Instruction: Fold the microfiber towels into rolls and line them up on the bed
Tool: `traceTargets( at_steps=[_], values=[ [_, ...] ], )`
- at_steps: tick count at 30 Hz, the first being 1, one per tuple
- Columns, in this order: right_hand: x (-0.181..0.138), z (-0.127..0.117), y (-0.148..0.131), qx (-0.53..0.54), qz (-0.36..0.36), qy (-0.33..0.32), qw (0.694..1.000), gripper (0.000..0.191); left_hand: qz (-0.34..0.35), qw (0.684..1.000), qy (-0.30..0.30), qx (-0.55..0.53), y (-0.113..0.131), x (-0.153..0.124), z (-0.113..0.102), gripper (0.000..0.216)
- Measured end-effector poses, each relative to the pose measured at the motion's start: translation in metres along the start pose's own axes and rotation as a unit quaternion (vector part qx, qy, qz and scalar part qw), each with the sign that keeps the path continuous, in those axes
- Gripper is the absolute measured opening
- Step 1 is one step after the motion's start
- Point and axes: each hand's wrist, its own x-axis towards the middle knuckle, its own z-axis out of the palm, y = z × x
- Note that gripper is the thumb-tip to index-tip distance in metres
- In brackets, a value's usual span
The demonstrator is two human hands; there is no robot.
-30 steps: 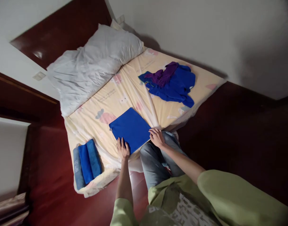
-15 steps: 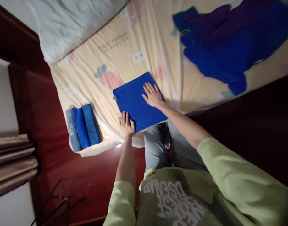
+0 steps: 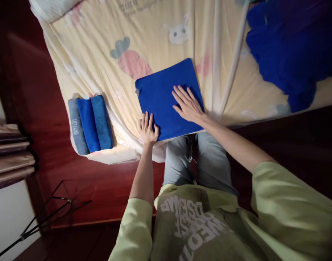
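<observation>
1. Cloth (image 3: pixel 163 90), blue, flat, at near edge of bed (image 3: pixel 92 47)
2. Left hand (image 3: pixel 148 131) at its left edge, fingers spread
3. Right hand (image 3: pixel 189 106) palm-down on it, fingers spread
4. Three rolled cloths (image 3: pixel 89 124), side by side, left
5. Crumpled blue fabric (image 3: pixel 288 58), right
6. Pillow (image 3: pixel 53 8), far left

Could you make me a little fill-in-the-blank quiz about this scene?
1. The flat cloth under the right hand is coloured ____.
2. The number of rolled cloths lying side by side is ____.
3. The hand nearer the rolled cloths is the ____ one.

Missing words: blue; three; left.
</observation>
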Motion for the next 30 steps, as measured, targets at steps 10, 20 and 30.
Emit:
traceTargets(
  at_steps=[10,20,30],
  values=[
    [-0.131,-0.019,0.039,0.062,0.027,0.050,0.996,0.052,0.021,0.999,0.028,-0.035,-0.003,0.000,0.000,0.057],
    [-0.140,-0.031,0.044,0.076,-0.033,-0.073,0.994,0.056,0.015,0.996,0.029,-0.088,-0.007,-0.001,0.005,0.054],
    [-0.139,-0.026,0.039,0.061,0.066,0.017,0.996,0.047,0.112,0.979,-0.130,-0.107,-0.013,-0.013,-0.024,0.061]
  ],
)
